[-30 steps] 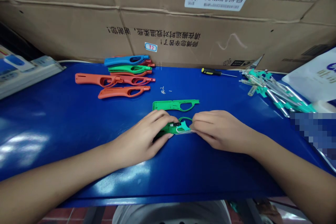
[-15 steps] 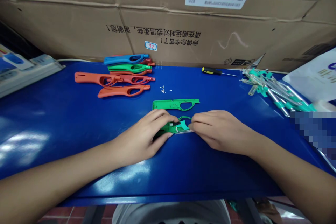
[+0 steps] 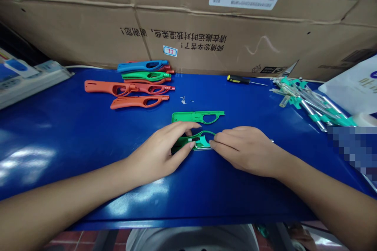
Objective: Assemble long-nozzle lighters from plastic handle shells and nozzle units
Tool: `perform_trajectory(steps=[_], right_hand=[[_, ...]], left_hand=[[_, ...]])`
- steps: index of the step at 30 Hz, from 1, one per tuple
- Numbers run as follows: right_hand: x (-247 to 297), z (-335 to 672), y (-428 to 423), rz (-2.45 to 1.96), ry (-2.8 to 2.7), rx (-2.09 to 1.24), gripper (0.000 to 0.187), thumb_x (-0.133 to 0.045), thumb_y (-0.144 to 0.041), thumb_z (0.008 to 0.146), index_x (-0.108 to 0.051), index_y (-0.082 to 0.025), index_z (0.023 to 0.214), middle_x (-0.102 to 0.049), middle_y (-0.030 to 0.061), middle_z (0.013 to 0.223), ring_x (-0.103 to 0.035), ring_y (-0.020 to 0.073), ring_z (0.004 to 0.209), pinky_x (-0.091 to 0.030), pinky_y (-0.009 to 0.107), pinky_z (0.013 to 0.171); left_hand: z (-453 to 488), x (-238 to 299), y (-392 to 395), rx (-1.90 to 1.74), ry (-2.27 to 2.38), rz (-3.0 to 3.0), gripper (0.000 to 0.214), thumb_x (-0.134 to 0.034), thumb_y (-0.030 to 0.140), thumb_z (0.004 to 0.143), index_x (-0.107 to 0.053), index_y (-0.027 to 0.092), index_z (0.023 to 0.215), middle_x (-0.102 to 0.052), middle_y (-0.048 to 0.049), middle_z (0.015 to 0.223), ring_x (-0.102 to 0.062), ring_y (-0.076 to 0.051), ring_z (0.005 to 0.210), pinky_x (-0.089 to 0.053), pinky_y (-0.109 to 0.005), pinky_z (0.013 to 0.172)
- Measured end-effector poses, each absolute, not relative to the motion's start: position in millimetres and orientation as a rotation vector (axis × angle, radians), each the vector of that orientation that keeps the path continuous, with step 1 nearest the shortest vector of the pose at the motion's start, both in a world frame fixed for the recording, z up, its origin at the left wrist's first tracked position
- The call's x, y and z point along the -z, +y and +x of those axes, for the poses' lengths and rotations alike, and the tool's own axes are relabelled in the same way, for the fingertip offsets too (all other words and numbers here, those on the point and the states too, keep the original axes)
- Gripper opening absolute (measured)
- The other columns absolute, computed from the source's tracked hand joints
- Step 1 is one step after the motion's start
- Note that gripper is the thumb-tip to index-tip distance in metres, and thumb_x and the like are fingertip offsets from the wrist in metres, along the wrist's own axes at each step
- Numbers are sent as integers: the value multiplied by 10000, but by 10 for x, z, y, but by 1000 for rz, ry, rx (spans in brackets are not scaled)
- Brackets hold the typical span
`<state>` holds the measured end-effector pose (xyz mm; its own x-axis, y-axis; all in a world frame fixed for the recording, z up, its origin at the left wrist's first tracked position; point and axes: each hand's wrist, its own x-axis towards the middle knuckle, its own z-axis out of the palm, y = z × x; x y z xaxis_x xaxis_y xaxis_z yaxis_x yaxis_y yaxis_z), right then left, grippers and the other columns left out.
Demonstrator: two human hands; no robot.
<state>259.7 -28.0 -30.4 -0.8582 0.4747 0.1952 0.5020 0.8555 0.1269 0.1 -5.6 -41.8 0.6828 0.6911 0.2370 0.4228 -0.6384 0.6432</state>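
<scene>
A green lighter half-shell lies on the table under my hands, its inner side up. In it sit a teal trigger, a small black part and a thin white wire. My left hand straddles the handle end, thumb at the near edge and index finger raised; its other fingertips are hidden. With pinched fingers my right hand grips the front end, where a metal tube's tip shows past the hand. Just beyond lies another green half-shell, hollow side up.
Orange, red, green and blue lighter shells are grouped at the back left. A black-yellow screwdriver lies by the cardboard box. Metal tubes with teal triggers are piled at right, beside a white bag. White scraps lie mid-table.
My left index finger has lifted off the black part, and the thumb-finger gap is wider. My right hand has turned slightly; the tube's tip now shows beyond it.
</scene>
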Motion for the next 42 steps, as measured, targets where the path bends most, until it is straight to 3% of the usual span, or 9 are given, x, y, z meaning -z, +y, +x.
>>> perform_trajectory(steps=[4, 8, 14, 20, 27, 31, 42], right_hand=[[306, 2593, -277, -757, -2889, 258, 397, -303, -132, 1057, -688, -157, 965, -731, 60, 921, -572, 180, 718, -330, 335, 581], [310, 2583, -275, -785, -2899, 242, 343, -356, -98, 1019, -694, -154, 1002, -735, 68, 951, -579, 178, 722, -349, 332, 583], [325, 2529, -299, -825, -2922, 206, 321, -376, -109, 1017, -675, -131, 1130, -733, 93, 1021, -604, 179, 733, -368, 320, 579], [300, 2538, -307, -882, -2780, 27, 244, -453, -256, 1049, -678, -179, 1106, -717, 62, 1019, -636, 173, 804, -429, 314, 673], [128, 2747, -226, -1127, -2773, -278, 126, -621, -280, 937, -606, -211, 1041, -660, 53, 1049, -583, 214, 941, -427, 350, 809], [106, 2823, -185, -1159, -2790, -399, 54, -588, -251, 964, -617, -220, 997, -677, 32, 986, -596, 197, 905, -403, 369, 850], [203, 2840, -162, -1079, -2797, -288, 239, -454, -300, 1063, -673, -206, 1079, -694, 67, 1023, -626, 209, 955, -436, 372, 871]], left_hand=[[-1, 451, -49, -653, 814, 2361, 305, -568, 181, 987, -543, 188, 1291, -669, -62, 1199, -647, -174, 1085, -536, -307, 949], [17, 440, -62, -649, 859, 2348, 292, -602, 259, 988, -572, 193, 1270, -683, -60, 1178, -652, -190, 1065, -535, -327, 918], [58, 393, -111, -557, 1037, 2330, 194, -618, 340, 985, -695, 219, 1116, -714, -28, 1013, -673, -190, 874, -513, -316, 740], [40, 401, -100, -537, 1025, 2305, 197, -607, 322, 990, -714, 211, 1113, -719, -34, 1035, -677, -196, 917, -519, -321, 773], [-10, 412, -31, -546, 1000, 2395, 271, -567, 332, 1014, -710, 190, 1195, -698, -65, 1028, -664, -228, 980, -540, -353, 827], [-30, 430, -7, -552, 1007, 2407, 284, -563, 326, 1018, -707, 198, 1226, -688, -67, 1037, -646, -229, 993, -539, -376, 867], [-24, 432, 46, -608, 943, 2360, 294, -587, 289, 1010, -719, 176, 1247, -666, -54, 948, -644, -206, 923, -534, -352, 836]])
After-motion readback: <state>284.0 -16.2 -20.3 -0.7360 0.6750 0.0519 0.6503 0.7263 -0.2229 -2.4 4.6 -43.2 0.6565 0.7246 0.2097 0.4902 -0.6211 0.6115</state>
